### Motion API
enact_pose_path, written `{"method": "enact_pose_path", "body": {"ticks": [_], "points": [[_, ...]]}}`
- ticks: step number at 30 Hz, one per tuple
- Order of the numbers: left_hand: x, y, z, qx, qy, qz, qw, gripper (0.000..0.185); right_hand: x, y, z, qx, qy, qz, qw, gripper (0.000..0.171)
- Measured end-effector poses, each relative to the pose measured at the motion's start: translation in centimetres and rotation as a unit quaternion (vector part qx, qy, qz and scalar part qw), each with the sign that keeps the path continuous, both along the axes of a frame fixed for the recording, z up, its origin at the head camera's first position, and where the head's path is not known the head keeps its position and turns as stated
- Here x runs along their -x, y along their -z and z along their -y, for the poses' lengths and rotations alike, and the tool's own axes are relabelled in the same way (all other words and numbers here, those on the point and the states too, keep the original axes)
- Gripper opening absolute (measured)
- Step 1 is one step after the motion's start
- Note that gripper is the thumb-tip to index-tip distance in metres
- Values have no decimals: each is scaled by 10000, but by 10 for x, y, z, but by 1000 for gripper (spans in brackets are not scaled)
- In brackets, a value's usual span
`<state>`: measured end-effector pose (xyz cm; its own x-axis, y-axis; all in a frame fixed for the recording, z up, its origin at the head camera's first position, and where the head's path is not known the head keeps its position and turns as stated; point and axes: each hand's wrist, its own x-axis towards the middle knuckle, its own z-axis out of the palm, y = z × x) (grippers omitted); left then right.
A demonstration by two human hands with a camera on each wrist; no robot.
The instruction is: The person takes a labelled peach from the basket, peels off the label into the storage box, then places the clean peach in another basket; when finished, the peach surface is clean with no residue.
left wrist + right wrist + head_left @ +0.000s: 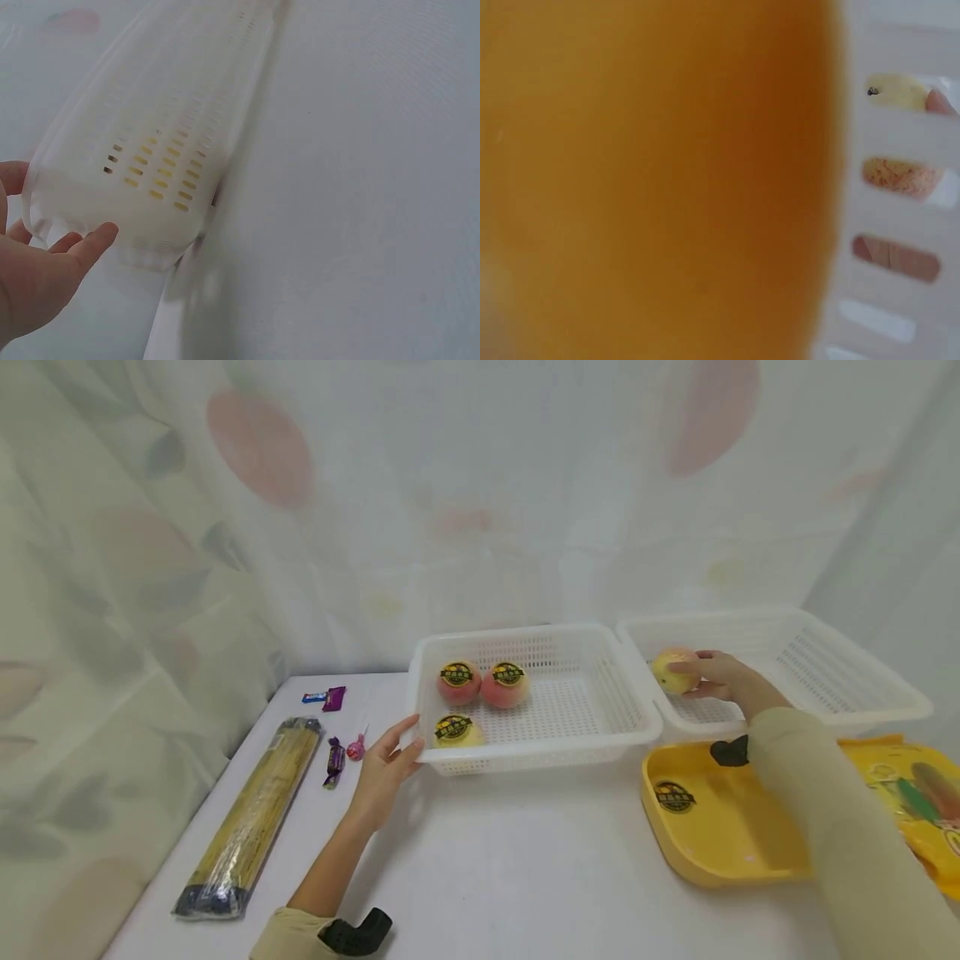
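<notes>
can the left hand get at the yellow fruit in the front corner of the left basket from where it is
Probably yes. The left hand rests on the outside of the left basket at that same corner, and the yellow fruit lies just inside the low wall. The basket is open on top, with nothing over the fruit.

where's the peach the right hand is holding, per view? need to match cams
Head: the peach sits right of centre, in the near-left corner of the right white basket, held by the right hand.
Left wrist: not in it; only the left white basket and the left hand.
Right wrist: speckled yellow-pink skin through the basket's slots, far right.
Shared landmark: slotted white basket wall.
</notes>
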<state>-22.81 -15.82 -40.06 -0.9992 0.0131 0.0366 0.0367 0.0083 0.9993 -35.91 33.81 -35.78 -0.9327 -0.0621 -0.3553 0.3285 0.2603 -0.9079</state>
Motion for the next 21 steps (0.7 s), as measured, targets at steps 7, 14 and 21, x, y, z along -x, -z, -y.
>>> {"method": "enact_pose_path", "body": {"ticks": [7, 14, 21], "points": [[-1, -1, 1, 47, 37, -34, 10000, 48, 6, 5, -4, 103, -614, 207, 9978, 85], [0, 0, 1, 57, -46, 27, 10000, 48, 7, 8, -6, 389, -650, -29, 9971, 81], [0, -1, 2, 75, 14, 25, 10000, 48, 6, 7, -4, 528, -580, -6, 9969, 74]]}}
